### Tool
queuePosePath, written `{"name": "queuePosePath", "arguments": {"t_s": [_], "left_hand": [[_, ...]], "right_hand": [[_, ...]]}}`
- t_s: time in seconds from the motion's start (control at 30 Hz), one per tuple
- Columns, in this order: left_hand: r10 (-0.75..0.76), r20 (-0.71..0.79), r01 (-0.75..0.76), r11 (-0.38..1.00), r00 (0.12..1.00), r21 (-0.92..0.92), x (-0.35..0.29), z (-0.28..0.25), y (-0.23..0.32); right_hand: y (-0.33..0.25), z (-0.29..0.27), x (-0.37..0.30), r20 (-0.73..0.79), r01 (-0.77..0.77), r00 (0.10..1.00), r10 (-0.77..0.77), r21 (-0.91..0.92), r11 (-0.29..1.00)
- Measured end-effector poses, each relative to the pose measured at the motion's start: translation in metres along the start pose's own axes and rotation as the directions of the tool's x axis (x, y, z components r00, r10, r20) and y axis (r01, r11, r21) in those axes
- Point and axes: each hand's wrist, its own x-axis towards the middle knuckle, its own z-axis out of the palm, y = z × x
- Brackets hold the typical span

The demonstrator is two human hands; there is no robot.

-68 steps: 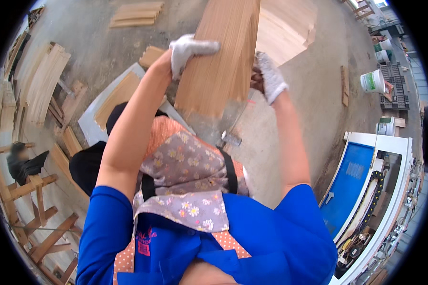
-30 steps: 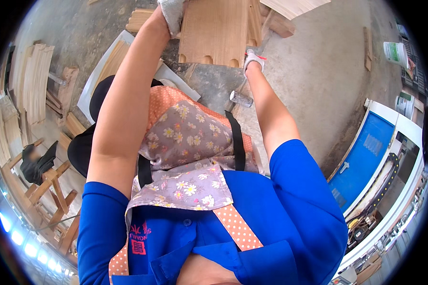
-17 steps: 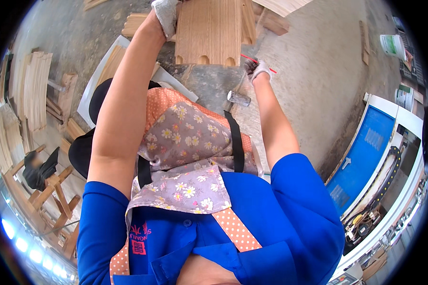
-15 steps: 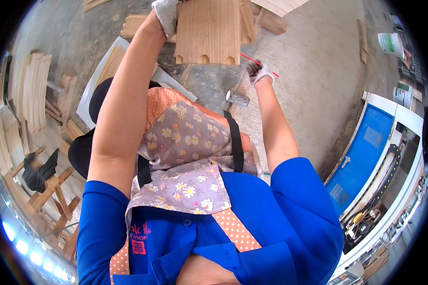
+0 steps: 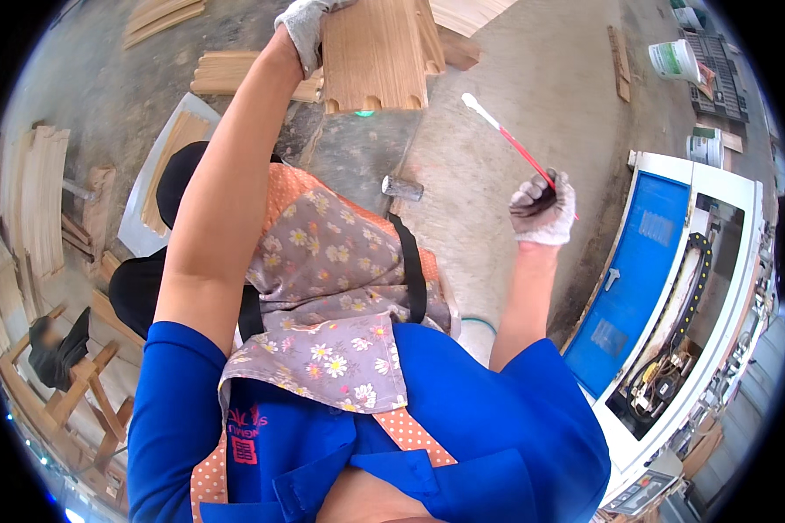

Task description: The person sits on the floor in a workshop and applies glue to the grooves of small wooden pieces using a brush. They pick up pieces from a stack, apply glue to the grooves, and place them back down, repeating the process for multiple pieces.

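My left hand [image 5: 303, 30], in a pale work glove, is closed on the left edge of a wooden board [image 5: 375, 57] at the top of the view. Rounded notches run along the board's near end. Out to the right, my gloved right hand [image 5: 545, 207] grips a thin red-handled brush [image 5: 527, 155], its white-coated tip pointing up and left, apart from the board. Below the board's end a bit of something green [image 5: 364, 113] shows; what it is I cannot make out. A short grey-white cylinder [image 5: 402, 188] lies on the floor between the board and my lap.
More boards [image 5: 227, 72] lie on the floor beyond my left arm, with stacked planks [image 5: 39, 200] at far left. A white and blue machine cabinet [image 5: 628, 279] stands at right. White buckets [image 5: 674, 61] sit at upper right. A wooden frame [image 5: 87, 383] is at lower left.
My right hand has drawn back right and nearer to me, taking the brush away from the board's notched end. The brush's white tip now shows. My left hand keeps its hold.
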Motion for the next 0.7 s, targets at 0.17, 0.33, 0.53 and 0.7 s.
{"name": "queuePosePath", "arguments": {"t_s": [0.17,0.33,0.53,0.7], "left_hand": [[0.001,-0.036,0.0,0.999,0.999,0.033,0.006,0.009,-0.005],[0.04,0.0,-0.04,0.998,0.999,0.048,0.008,0.018,-0.011],[0.022,-0.026,-0.02,0.998,0.999,0.057,0.005,0.023,-0.01],[0.033,-0.006,-0.033,0.997,0.999,0.074,0.008,0.023,-0.012]], "right_hand": [[-0.004,0.034,-0.045,-0.003,0.104,0.994,-0.105,-0.139,0.985],[0.001,0.032,-0.055,0.028,0.204,0.979,-0.204,-0.26,0.944],[0.011,0.045,-0.061,0.007,0.292,0.949,-0.316,-0.403,0.867],[0.02,0.064,-0.075,0.158,0.429,0.901,-0.405,-0.466,0.773]]}}
